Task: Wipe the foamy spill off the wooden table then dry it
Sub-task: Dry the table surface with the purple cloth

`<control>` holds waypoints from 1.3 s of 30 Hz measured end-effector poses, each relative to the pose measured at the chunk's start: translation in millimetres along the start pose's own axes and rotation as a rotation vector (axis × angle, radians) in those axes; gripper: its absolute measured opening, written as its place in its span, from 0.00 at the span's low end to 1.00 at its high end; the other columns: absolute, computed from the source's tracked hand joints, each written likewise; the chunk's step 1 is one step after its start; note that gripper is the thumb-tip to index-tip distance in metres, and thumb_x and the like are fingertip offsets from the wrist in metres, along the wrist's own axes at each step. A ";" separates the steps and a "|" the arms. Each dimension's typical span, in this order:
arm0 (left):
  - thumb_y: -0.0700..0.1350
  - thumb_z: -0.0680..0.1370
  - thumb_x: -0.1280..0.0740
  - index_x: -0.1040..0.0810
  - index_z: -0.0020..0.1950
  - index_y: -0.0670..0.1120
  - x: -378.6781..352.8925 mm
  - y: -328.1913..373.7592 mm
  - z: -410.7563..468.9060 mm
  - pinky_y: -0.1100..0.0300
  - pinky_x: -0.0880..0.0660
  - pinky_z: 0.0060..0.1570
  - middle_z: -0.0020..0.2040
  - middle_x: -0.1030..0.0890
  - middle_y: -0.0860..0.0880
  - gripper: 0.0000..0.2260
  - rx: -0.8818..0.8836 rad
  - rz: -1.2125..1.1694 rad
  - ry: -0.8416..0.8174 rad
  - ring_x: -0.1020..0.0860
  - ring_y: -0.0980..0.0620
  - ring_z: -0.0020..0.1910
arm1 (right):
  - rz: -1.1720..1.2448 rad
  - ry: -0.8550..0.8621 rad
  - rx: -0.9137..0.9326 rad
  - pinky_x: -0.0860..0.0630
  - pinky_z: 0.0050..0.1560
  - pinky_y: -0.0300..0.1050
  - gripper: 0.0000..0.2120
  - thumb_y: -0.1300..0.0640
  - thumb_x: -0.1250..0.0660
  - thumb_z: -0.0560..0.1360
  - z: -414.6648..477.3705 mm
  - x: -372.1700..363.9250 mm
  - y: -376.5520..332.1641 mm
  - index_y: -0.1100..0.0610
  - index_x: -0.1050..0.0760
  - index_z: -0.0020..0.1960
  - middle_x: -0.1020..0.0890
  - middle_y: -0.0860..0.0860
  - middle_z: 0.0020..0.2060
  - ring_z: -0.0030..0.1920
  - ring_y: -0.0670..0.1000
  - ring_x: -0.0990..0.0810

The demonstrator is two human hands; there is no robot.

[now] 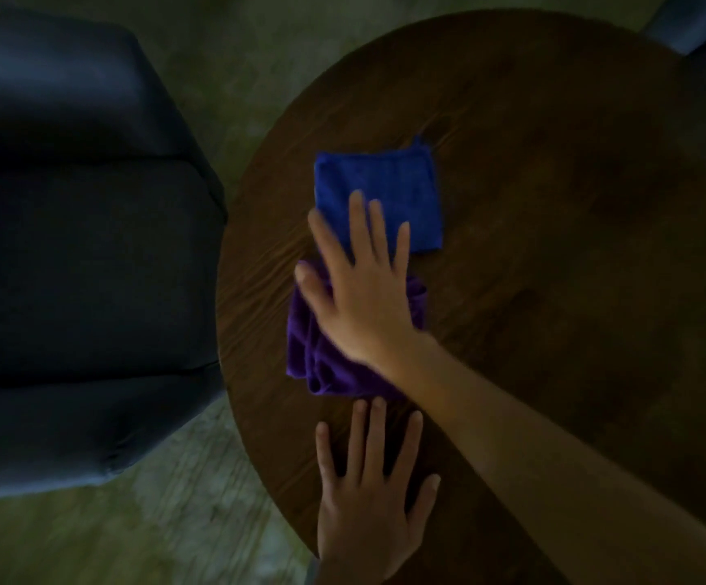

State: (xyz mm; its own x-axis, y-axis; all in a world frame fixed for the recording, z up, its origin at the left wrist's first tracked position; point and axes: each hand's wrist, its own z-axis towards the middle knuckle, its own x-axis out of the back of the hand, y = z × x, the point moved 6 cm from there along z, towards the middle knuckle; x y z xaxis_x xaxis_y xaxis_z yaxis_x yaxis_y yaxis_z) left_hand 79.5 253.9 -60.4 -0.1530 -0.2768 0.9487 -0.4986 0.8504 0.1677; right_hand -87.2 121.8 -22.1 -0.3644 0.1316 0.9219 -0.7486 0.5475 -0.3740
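Note:
The round wooden table (554,204) fills the right of the dim head view. On it a folded blue cloth (385,183) lies flat, and a crumpled purple cloth (321,361) lies just nearer to me, touching it. My right hand (359,289) reaches across from the lower right, palm down with fingers spread. It lies over the purple cloth, fingertips on the blue cloth's near edge, and looks blurred. My left hand (368,487) rests flat on the bare wood by the table's near edge, fingers apart. I cannot make out any foam on the wood.
A dark blue upholstered seat (81,255) stands close to the table's left edge. Another dark seat corner (697,23) shows at the top right. A pale, worn floor (173,521) lies below.

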 end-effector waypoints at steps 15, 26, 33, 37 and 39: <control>0.67 0.81 0.47 0.37 0.80 0.55 6.4 7.8 2.4 0.30 0.48 0.75 0.80 0.36 0.42 0.30 0.031 -0.027 -0.119 0.41 0.40 0.80 | -0.250 -0.207 0.270 0.62 0.81 0.64 0.31 0.35 0.52 0.84 -97.7 -1.7 108.4 0.40 0.54 0.85 0.56 0.57 0.85 0.84 0.60 0.58; 0.66 0.82 0.56 0.45 0.83 0.53 25.9 51.1 99.8 0.32 0.56 0.77 0.84 0.46 0.43 0.32 -0.075 0.038 -0.068 0.50 0.40 0.83 | -0.173 0.069 -0.788 0.56 0.80 0.69 0.30 0.31 0.57 0.82 -189.0 94.2 394.5 0.34 0.55 0.83 0.56 0.58 0.84 0.83 0.64 0.57; 0.67 0.81 0.62 0.62 0.83 0.60 25.8 67.6 157.8 0.34 0.62 0.77 0.84 0.63 0.48 0.31 -0.082 0.133 -0.057 0.65 0.45 0.82 | -0.126 -0.108 -0.123 0.57 0.80 0.70 0.29 0.35 0.51 0.84 -264.0 24.8 228.8 0.37 0.52 0.84 0.57 0.57 0.85 0.83 0.64 0.61; 0.66 0.82 0.62 0.61 0.83 0.60 26.8 69.4 156.5 0.34 0.62 0.78 0.84 0.63 0.49 0.30 -0.072 0.139 -0.054 0.65 0.46 0.82 | -0.242 -0.340 0.638 0.71 0.79 0.63 0.32 0.35 0.45 0.84 -349.0 -4.7 187.9 0.39 0.50 0.84 0.58 0.56 0.85 0.84 0.60 0.61; 0.67 0.82 0.62 0.61 0.83 0.60 28.1 69.4 157.0 0.35 0.62 0.78 0.84 0.63 0.49 0.30 -0.062 0.139 -0.057 0.65 0.47 0.82 | -0.225 -0.323 0.751 0.71 0.79 0.61 0.32 0.34 0.43 0.83 -337.5 11.5 228.0 0.39 0.46 0.84 0.54 0.56 0.85 0.84 0.59 0.59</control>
State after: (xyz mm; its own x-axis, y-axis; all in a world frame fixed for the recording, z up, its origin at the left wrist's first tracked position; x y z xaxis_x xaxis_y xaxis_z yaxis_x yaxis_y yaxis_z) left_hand -93.3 234.9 -64.2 -0.2657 -0.1775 0.9476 -0.4160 0.9078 0.0534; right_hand -75.1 527.1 -62.7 -0.2176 -0.2203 0.9508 -0.9497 -0.1770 -0.2584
